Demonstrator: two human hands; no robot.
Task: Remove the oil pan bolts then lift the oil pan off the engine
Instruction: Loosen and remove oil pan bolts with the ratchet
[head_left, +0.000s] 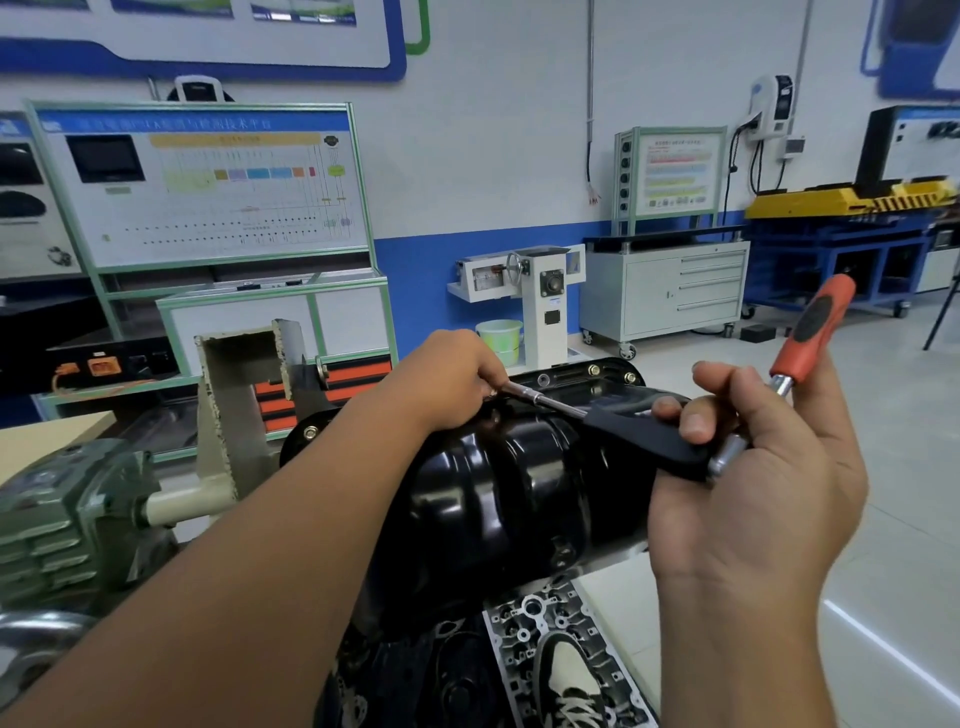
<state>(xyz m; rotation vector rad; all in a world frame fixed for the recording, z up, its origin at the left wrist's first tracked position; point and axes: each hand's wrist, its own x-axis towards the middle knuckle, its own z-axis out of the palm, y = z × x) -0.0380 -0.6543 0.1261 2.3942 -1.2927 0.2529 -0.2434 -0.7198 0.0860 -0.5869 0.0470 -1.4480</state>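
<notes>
The glossy black oil pan (519, 483) sits bottom-up on the engine, right in front of me. Brass-coloured bolts (593, 370) show along its far flange, and another bolt (310, 433) sits at the left end. My left hand (457, 379) reaches over the pan and pinches the tip of a chrome extension bar (545, 401) at the far flange; the bolt under it is hidden. The bar runs back to a black grip (644, 441). My right hand (753, 467) holds that grip together with a red-handled ratchet (813, 327), which points up and to the right.
The engine stand's grey-green gearbox (67, 519) and cream bracket (234, 405) are at the left. A bare cylinder head (519, 623) and my shoe (566, 675) lie below the pan. Behind stand a green bucket (498, 338), a white tool cabinet (665, 291) and a training board (208, 187).
</notes>
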